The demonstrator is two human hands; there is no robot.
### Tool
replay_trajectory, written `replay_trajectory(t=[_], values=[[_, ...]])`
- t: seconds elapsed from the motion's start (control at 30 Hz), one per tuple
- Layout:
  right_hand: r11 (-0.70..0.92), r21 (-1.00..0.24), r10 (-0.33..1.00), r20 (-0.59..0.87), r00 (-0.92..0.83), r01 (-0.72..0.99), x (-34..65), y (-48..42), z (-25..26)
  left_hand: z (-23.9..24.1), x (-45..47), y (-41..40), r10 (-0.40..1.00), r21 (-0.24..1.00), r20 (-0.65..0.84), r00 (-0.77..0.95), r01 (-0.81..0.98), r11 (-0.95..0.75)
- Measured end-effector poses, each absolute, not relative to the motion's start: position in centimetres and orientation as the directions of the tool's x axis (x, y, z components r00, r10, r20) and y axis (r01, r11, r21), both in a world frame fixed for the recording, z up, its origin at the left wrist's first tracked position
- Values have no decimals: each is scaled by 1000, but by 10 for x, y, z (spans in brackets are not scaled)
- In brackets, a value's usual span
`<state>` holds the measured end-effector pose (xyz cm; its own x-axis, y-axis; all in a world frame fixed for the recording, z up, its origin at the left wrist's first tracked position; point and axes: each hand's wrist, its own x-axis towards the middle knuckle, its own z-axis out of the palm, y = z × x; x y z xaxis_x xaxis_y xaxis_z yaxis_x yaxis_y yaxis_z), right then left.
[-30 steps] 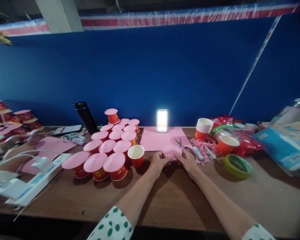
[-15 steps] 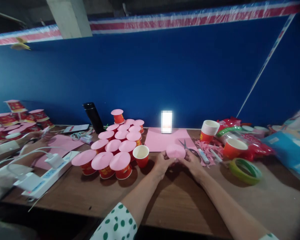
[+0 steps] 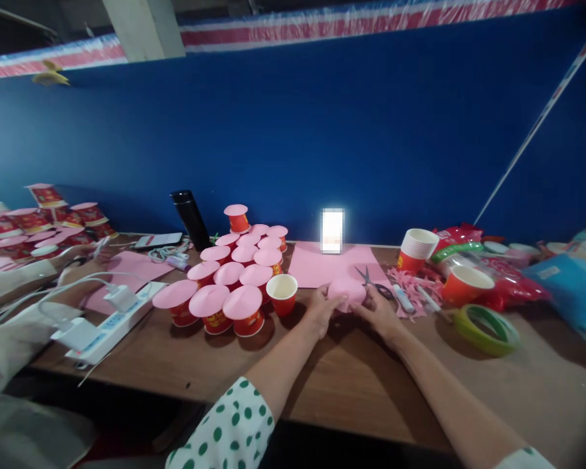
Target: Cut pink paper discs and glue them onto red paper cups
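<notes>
Between both hands is a round pink paper disc, its surface slightly curved. My left hand grips its left edge, thumb on top. On the disc's right edge, my right hand has its fingers closed. Just behind the right hand lie dark scissors, partly hidden by it. A pink paper sheet lies beyond the hands. To the left stands an upright red paper cup with an open top. Beside it, several upturned red cups carry pink discs.
Pink paper scraps, a stack of cups, another red cup and a green tape roll are on the right. At left are a power strip, a black flask and a co-worker's arm. A bright screen stands at the back.
The pink disc has tilted and curved between my hands, and my left thumb has moved onto its face. The view has shifted slightly.
</notes>
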<state>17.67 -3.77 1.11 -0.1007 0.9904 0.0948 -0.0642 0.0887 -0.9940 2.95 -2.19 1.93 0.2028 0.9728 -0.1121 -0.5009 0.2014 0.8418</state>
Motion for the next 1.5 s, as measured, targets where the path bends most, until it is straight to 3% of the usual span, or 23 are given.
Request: replay_trajectory(t=[1.1,1.5], values=[[64,-985,997,57,47,-163,179,-33,7,15,29,-27,970,888,-93,223,-422,182],[58,-960,998,46,50,-273,175,-38,15,10,33,-29,959,921,4,283,-374,107]])
